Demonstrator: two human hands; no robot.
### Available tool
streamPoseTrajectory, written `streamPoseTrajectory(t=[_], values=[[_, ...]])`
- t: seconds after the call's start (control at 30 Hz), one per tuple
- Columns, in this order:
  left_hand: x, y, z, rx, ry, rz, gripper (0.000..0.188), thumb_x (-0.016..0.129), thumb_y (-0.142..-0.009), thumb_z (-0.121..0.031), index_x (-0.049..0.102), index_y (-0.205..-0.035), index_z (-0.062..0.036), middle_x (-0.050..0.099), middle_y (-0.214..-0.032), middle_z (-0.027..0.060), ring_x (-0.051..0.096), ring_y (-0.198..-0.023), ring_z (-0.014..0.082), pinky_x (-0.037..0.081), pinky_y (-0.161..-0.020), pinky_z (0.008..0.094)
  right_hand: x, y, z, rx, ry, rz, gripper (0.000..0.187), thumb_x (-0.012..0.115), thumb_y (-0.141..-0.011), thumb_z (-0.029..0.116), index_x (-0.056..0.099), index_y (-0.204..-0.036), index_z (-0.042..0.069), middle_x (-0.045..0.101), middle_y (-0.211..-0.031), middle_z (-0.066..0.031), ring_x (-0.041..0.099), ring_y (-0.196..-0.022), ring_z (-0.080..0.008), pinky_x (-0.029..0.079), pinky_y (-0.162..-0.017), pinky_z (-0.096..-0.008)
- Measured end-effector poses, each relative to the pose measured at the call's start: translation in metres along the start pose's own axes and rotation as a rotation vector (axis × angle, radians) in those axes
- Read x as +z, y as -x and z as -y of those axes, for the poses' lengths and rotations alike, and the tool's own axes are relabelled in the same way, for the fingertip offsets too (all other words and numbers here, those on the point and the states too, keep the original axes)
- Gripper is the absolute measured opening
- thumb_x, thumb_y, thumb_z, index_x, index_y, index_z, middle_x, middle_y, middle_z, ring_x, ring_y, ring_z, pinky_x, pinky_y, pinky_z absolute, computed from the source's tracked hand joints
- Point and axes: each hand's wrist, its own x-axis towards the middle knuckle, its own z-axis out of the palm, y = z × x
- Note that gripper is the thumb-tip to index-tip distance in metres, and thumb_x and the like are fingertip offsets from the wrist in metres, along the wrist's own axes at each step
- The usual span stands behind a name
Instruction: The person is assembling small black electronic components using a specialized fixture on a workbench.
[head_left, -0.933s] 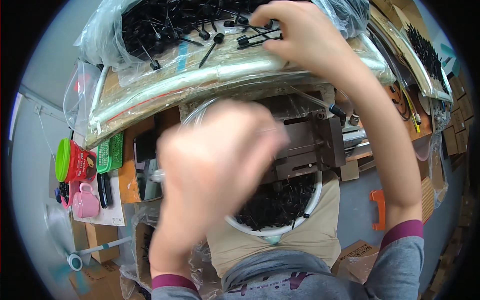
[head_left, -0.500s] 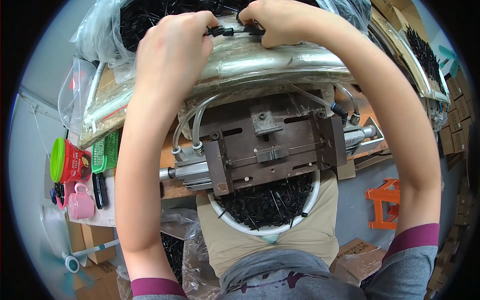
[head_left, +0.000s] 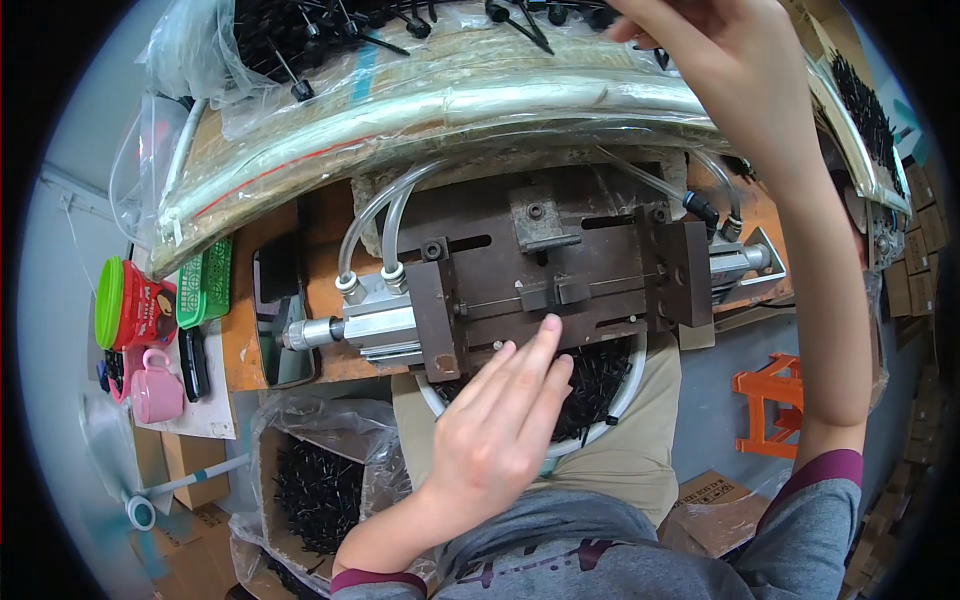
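My left hand (head_left: 495, 425) reaches over the white-rimmed bowl (head_left: 637, 372), fingers stretched out and open. Its fingertips lie at the front edge of a dark metal clamping fixture (head_left: 590, 225), just below the small centre block (head_left: 570, 290). A thin black piece seems to stand in the gap of that block; the fingers partly hide it. My right hand (head_left: 725, 60) is up at the far right over the plastic-covered work surface, its fingers loosely bent and apart, partly cut off by the upper edge. Close to it lie black stemmed plastic parts (head_left: 520, 25).
Air cylinders (head_left: 380, 325) with clear hoses flank the fixture. At left stand a phone-like dark slab (head_left: 280, 335), a green basket (head_left: 205, 285), a red tub (head_left: 145, 310) and a pink mug (head_left: 157, 390). A lined box (head_left: 265, 470) holds black parts below; an orange stool (head_left: 768, 405) stands right.
My left hand has come down from the far parts pile to the fixture's front. My right hand has moved right and farther away. The black part held between both hands has left them.
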Motion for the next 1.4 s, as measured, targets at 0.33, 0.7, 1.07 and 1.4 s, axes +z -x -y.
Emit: streamPoseTrajectory(t=[0.33, 0.7, 1.07, 1.4], values=[[0.005, -0.012, -0.006, -0.117, -0.146, 0.092, 0.029, 0.084, -0.065, -0.010, 0.074, -0.092, -0.0036, 0.071, -0.121, 0.0146, 0.065, -0.060, 0.0158, 0.052, -0.059, 0.0258, -0.017, 0.063, 0.023, 0.402, -0.536, -0.049, 0.021, 0.055, -0.102, 0.017, 0.059, -0.112, -0.001, 0.068, -0.098, -0.0107, 0.058, -0.068, -0.0087, 0.047, -0.064, -0.0210], [-0.022, -0.018, -0.016, -0.412, 0.593, -0.146, 0.047, 0.091, -0.066, -0.004, 0.073, -0.109, 0.0000, 0.073, -0.112, 0.0176, 0.075, -0.087, 0.0226, 0.060, -0.074, 0.0301, -0.007, 0.113, 0.046, 0.921, -1.027, 0.249, 0.019, 0.060, -0.097, 0.018, 0.056, -0.099, -0.001, 0.067, -0.086, -0.0164, 0.059, -0.053, -0.0130, 0.048, -0.045, -0.0223], [-0.014, 0.000, -0.013, -0.278, 0.255, -0.089, 0.032, 0.086, -0.067, 0.002, 0.075, -0.097, 0.0009, 0.067, -0.125, 0.0214, 0.072, -0.082, 0.0198, 0.058, -0.068, 0.0310, -0.019, 0.121, 0.038, 0.639, -0.538, -0.003, 0.017, 0.062, -0.097, 0.002, 0.065, -0.111, -0.006, 0.070, -0.100, -0.0152, 0.065, -0.073, -0.0111, 0.052, -0.065, -0.0219], [0.005, -0.010, -0.006, -0.169, -0.068, 0.075, 0.029, 0.082, -0.068, -0.007, 0.074, -0.096, -0.0046, 0.070, -0.123, 0.0120, 0.066, -0.062, 0.0160, 0.051, -0.056, 0.0269, -0.020, 0.131, 0.037, -0.022, 0.090, 0.051, 0.023, 0.065, -0.088, -0.006, 0.069, -0.110, -0.005, 0.071, -0.108, -0.0197, 0.071, -0.085, -0.0237, 0.057, -0.075, -0.0296]])
